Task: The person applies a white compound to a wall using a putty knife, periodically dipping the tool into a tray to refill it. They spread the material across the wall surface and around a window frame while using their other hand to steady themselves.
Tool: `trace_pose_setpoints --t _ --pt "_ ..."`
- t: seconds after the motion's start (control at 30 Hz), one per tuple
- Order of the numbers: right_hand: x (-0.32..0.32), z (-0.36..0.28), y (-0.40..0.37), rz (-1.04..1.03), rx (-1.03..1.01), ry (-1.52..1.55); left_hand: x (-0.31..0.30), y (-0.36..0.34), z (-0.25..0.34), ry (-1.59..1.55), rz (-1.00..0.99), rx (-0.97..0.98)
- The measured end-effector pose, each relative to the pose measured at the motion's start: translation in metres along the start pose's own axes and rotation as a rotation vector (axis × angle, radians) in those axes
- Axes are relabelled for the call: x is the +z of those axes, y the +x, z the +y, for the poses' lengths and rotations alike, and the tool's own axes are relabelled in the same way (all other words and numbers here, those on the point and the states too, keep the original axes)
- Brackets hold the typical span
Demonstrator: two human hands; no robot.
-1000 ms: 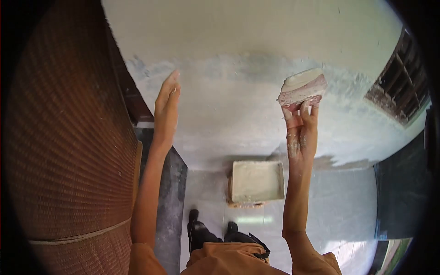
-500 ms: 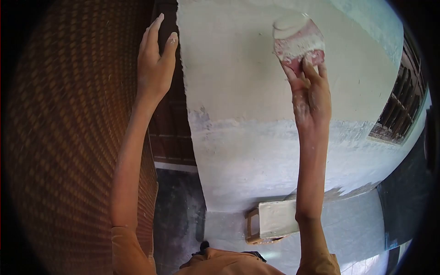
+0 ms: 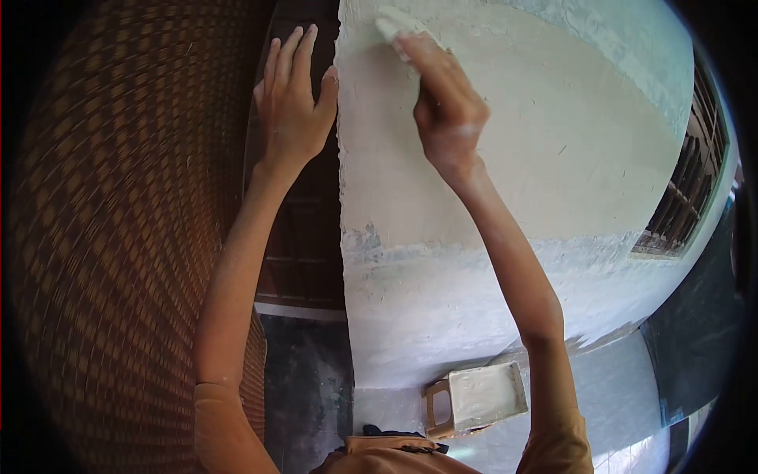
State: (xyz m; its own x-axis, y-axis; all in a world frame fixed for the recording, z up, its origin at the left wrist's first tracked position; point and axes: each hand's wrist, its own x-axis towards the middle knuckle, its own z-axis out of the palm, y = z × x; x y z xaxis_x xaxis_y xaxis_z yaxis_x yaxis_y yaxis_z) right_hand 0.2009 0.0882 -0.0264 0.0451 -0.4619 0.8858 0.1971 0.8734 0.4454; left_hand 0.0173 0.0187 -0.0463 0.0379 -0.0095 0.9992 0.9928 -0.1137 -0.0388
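Observation:
My right hand (image 3: 452, 99) is closed round a putty spreader (image 3: 400, 25), mostly hidden by the fingers and coated in pale paste. Its blade lies against the upper part of the wall (image 3: 505, 158), close to the left edge. Damp beige filler covers the wall's upper area, while the lower part looks whiter and patchy. My left hand (image 3: 294, 103) is raised with fingers spread and holds nothing. Its thumb tip overlaps the rough vertical edge of the wall in this view.
A shallow tray (image 3: 515, 378) of pale paste sits on a small stool (image 3: 439, 404) by the wall's foot. Woven matting (image 3: 126, 221) runs along my left. A dark door (image 3: 304, 237) stands behind the wall's edge, and a barred window (image 3: 685, 186) is at right.
My right hand has swung left with the spreader, turning from palm-up to knuckles-out, and brought it onto the wall. My left hand has shifted right to the wall's edge, its fingers more spread.

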Motion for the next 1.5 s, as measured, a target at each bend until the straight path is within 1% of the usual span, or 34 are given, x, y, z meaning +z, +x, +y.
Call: trace_pose_setpoints --t 0.03,0.1,0.27,0.33,0.47,0.53,0.57,0.63,0.67,0.73,0.8,0.83,0.87,0.9,0.93,1.0,1.03,1.1,1.13,1.2,1.23,1.27,1.33,1.37,1.4,1.47,1.5 --pt "0.004 0.003 -0.004 0.009 -0.002 -0.002 0.002 -0.001 -0.002 0.002 0.003 0.009" --pt "0.012 0.005 -0.012 -0.174 -0.099 -0.233 0.006 -0.004 -0.005 -0.024 -0.021 -0.014" --pt "0.035 0.021 -0.031 -0.263 -0.177 -0.39 0.016 -0.008 -0.013 -0.032 -0.022 -0.011" --pt "0.038 0.018 -0.037 -0.34 -0.145 -0.427 0.017 -0.008 -0.017 -0.047 -0.028 -0.011" --pt "0.029 0.007 -0.045 -0.403 -0.086 -0.428 0.016 -0.006 -0.023 -0.091 -0.059 -0.035" --pt "0.019 -0.008 -0.052 -0.502 -0.007 -0.416 0.015 -0.009 -0.027 -0.12 -0.061 -0.043" --pt "0.012 -0.017 -0.054 -0.504 -0.009 -0.426 0.015 -0.01 -0.03 -0.126 -0.048 -0.033" --pt "-0.004 -0.031 -0.057 -0.574 -0.013 -0.367 0.013 -0.011 -0.035 -0.14 -0.021 -0.016" --pt "-0.012 -0.034 -0.055 -0.572 -0.021 -0.378 0.011 -0.012 -0.035 -0.133 -0.042 -0.016" --pt "-0.026 -0.039 -0.044 -0.434 -0.079 -0.315 0.012 -0.011 -0.037 -0.133 -0.059 -0.004" --pt "-0.029 -0.039 -0.026 -0.143 0.176 -0.23 0.014 -0.011 -0.035 -0.101 -0.073 -0.005" --pt "-0.027 -0.035 -0.01 -0.032 0.335 -0.166 0.014 -0.01 -0.033 -0.105 -0.075 -0.003" --pt "-0.02 -0.031 0.009 0.113 0.567 0.02 0.013 -0.009 -0.031 -0.116 -0.091 -0.003" --pt "-0.018 -0.026 0.023 0.184 0.705 0.062 0.013 -0.007 -0.029 -0.126 -0.106 -0.003" --pt "-0.011 -0.01 0.029 0.201 0.658 0.022 0.014 -0.004 -0.029 -0.128 -0.107 -0.003" --pt "-0.001 0.008 0.036 0.146 0.761 0.066 0.016 -0.002 -0.028 -0.158 -0.072 0.03" --pt "0.001 0.017 0.036 0.147 0.765 0.069 0.016 -0.002 -0.028 -0.155 -0.076 0.03" --pt "-0.002 0.037 0.033 0.117 0.695 -0.254 0.016 0.0 -0.029 -0.146 -0.074 0.054" --pt "-0.01 0.041 0.038 0.196 0.732 -0.219 0.016 0.001 -0.032 -0.14 -0.074 0.054" --pt "-0.028 0.034 0.045 0.271 0.733 -0.139 0.014 0.002 -0.038 -0.076 -0.072 0.064" --pt "-0.026 0.039 0.045 0.386 0.701 -0.123 0.014 0.004 -0.042 -0.072 -0.071 0.066" --pt "-0.02 0.042 0.046 0.387 0.7 -0.12 0.014 0.006 -0.043 -0.062 -0.064 0.056" --pt "0.002 0.034 0.048 0.23 0.633 -0.061 0.016 0.009 -0.042 -0.054 -0.059 0.049" --pt "0.016 0.025 0.048 0.154 0.667 -0.106 0.017 0.011 -0.04 -0.077 -0.055 0.038" --pt "0.034 0.01 0.049 0.167 0.679 0.098 0.018 0.011 -0.039 -0.099 -0.054 0.028" --pt "0.024 0.012 0.053 0.108 0.758 0.091 0.018 0.007 -0.039 -0.085 -0.069 0.025" --pt "0.013 0.009 0.059 0.15 0.765 0.063 0.016 0.005 -0.04 -0.072 -0.079 0.02"
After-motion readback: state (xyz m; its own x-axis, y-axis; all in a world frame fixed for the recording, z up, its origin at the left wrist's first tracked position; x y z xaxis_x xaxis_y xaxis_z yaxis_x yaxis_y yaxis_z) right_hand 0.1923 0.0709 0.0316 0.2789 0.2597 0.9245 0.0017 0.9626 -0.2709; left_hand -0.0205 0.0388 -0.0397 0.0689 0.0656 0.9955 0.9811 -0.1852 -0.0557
